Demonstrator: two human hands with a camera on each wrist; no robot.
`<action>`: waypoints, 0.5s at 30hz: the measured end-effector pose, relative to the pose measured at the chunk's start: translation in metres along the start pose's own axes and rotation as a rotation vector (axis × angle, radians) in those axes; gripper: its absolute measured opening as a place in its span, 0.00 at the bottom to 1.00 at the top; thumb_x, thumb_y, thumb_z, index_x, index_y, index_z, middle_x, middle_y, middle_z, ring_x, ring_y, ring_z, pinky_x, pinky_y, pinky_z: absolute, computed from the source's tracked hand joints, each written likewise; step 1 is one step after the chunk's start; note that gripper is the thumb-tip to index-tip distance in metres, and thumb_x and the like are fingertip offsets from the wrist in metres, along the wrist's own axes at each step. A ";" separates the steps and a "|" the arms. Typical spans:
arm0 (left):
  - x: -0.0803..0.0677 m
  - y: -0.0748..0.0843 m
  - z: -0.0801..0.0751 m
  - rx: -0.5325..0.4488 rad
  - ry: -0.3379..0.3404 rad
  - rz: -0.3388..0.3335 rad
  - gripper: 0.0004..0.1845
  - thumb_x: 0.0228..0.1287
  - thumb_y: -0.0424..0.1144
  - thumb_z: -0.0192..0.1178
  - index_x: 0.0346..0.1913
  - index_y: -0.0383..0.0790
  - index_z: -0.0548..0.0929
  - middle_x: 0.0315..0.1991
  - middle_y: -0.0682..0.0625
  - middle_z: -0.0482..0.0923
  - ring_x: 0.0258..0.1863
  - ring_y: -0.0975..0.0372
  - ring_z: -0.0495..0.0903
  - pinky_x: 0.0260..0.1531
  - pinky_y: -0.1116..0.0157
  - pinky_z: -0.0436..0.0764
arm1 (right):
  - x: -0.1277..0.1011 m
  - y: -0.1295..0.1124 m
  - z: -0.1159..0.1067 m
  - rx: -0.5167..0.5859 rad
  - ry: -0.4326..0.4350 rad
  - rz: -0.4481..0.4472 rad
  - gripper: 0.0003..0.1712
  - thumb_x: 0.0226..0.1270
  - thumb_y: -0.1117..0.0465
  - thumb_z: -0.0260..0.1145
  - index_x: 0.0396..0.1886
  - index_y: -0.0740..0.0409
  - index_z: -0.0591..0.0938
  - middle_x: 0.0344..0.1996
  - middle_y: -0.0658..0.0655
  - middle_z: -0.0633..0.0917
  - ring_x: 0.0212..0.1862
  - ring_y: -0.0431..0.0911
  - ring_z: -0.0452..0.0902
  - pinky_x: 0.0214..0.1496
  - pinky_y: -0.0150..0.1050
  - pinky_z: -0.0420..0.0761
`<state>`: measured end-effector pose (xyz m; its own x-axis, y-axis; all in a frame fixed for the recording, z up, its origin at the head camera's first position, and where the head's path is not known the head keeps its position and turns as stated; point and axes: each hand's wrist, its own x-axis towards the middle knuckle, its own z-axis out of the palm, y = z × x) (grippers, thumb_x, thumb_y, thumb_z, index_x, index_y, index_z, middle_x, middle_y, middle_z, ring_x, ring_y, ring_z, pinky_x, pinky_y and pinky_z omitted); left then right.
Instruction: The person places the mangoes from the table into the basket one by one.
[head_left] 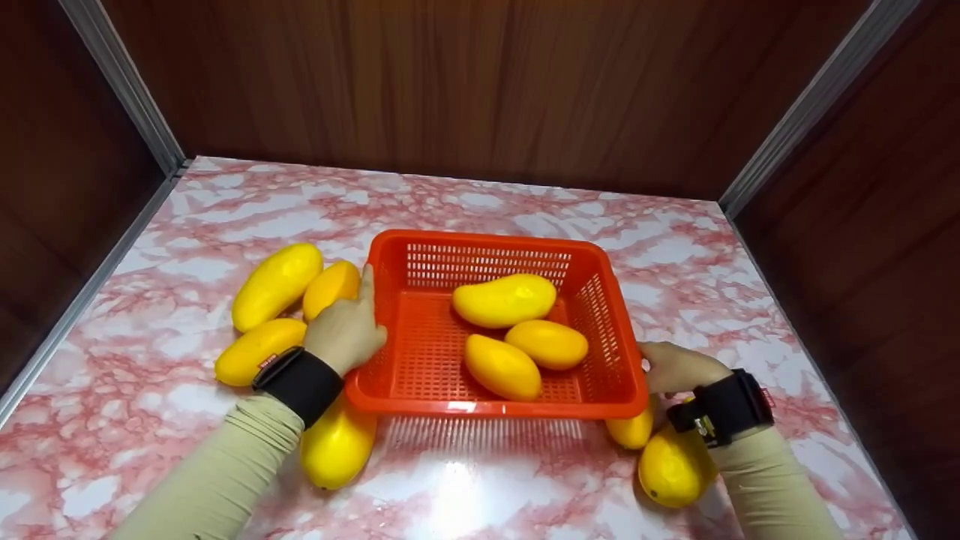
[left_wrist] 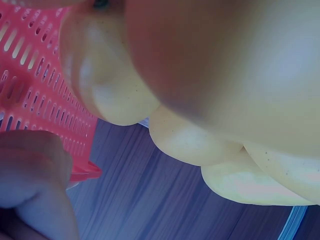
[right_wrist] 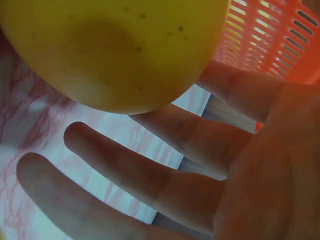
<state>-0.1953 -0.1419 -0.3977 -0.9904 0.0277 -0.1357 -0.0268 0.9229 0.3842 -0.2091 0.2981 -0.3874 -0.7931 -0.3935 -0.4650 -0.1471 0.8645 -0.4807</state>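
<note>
An orange-red plastic basket (head_left: pixel 480 409) stands mid-table with three yellow mangoes inside, among them a long mango (head_left: pixel 506 300). My left hand (head_left: pixel 345 334) grips its left rim, thumb over the edge and index finger stretched along the side. At the opposite rim my right hand (head_left: pixel 679 367) holds the basket's outer edge; the right wrist view shows its other fingers (right_wrist: pixel 145 172) spread and fairly straight below a mango (right_wrist: pixel 115 55). Several mangoes lie beside the left hand, including a large mango (head_left: pixel 277 285). Under the right wrist sits another mango (head_left: pixel 675 469).
A mango (head_left: pixel 337 450) lies near the basket's front left corner, and a smaller mango (head_left: pixel 630 431) is partly hidden by the right front corner. The marbled pink-and-white table (head_left: pixel 480 202) is bounded by dark wood panels (head_left: pixel 450 90) with metal corner strips.
</note>
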 end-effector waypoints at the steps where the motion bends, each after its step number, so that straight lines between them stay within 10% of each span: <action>1: 0.000 0.000 0.000 -0.002 -0.003 -0.001 0.50 0.64 0.41 0.54 0.79 0.36 0.35 0.20 0.46 0.73 0.19 0.54 0.75 0.21 0.61 0.70 | 0.000 0.000 0.000 0.000 -0.005 0.003 0.28 0.55 0.56 0.71 0.56 0.60 0.77 0.54 0.66 0.80 0.23 0.46 0.77 0.27 0.42 0.80; 15: 0.000 0.000 0.000 -0.011 -0.004 0.001 0.49 0.64 0.41 0.55 0.79 0.36 0.35 0.20 0.47 0.72 0.18 0.55 0.74 0.19 0.62 0.69 | 0.002 0.003 0.004 0.040 -0.031 -0.084 0.20 0.54 0.58 0.71 0.44 0.62 0.80 0.39 0.58 0.83 0.27 0.43 0.76 0.29 0.41 0.81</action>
<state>-0.1948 -0.1421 -0.3980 -0.9898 0.0303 -0.1394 -0.0274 0.9185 0.3944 -0.2081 0.2983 -0.3926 -0.7601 -0.4744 -0.4441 -0.1882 0.8148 -0.5483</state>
